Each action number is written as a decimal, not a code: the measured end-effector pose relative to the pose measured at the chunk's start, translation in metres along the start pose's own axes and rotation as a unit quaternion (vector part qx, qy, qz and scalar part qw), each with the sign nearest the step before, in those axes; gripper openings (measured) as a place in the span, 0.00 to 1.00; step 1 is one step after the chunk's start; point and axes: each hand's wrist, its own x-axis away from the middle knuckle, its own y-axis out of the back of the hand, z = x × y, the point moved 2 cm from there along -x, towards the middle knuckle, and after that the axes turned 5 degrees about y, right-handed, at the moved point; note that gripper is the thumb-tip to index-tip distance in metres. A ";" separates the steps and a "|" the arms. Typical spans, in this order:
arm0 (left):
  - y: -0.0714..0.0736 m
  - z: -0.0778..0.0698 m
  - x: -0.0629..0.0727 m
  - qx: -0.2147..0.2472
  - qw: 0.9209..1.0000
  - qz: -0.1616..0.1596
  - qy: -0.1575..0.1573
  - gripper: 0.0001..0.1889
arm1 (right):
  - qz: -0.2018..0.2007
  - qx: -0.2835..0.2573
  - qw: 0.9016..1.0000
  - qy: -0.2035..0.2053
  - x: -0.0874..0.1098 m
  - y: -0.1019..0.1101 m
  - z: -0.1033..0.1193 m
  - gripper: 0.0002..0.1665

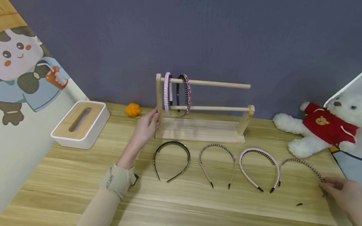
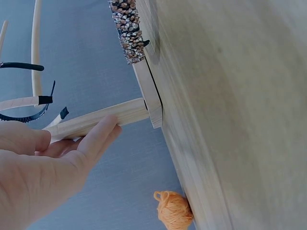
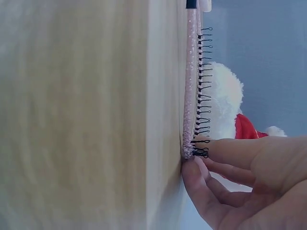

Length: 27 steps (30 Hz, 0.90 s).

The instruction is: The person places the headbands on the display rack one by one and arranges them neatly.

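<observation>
1. The right hand [image 1: 346, 195] pinches the far-right beaded pink headband with black comb teeth [image 1: 304, 166], fingers closed on its right arm, near the counter's right edge.
2. The left hand [image 1: 146, 126] rests with fingers straight against the left upright of the pale wooden two-rail headband rack [image 1: 200, 129], holding nothing.
3. Two headbands, pale pink [image 1: 166, 91] and dark beaded [image 1: 186, 93], hang at the rack's left end; the rails to their right are bare.
4. Three more headbands lie in a row between the hands: black [image 1: 171, 160], thin beaded [image 1: 217, 163], pink [image 1: 258, 167].
5. The light wood-grain counter [image 1: 170, 211] has open surface on the near side.
6. Far left: a white tissue box with wooden lid [image 1: 80, 122] and an orange pom-pom [image 1: 133, 110]; far right, a white teddy bear in red [image 1: 329, 123]; behind, a grey-purple wall [image 1: 189, 29].
</observation>
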 end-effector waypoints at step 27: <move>0.000 0.000 0.001 -0.005 1.000 0.005 -0.003 0.24 | -0.088 -0.046 0.995 0.025 0.005 0.009 0.002 0.15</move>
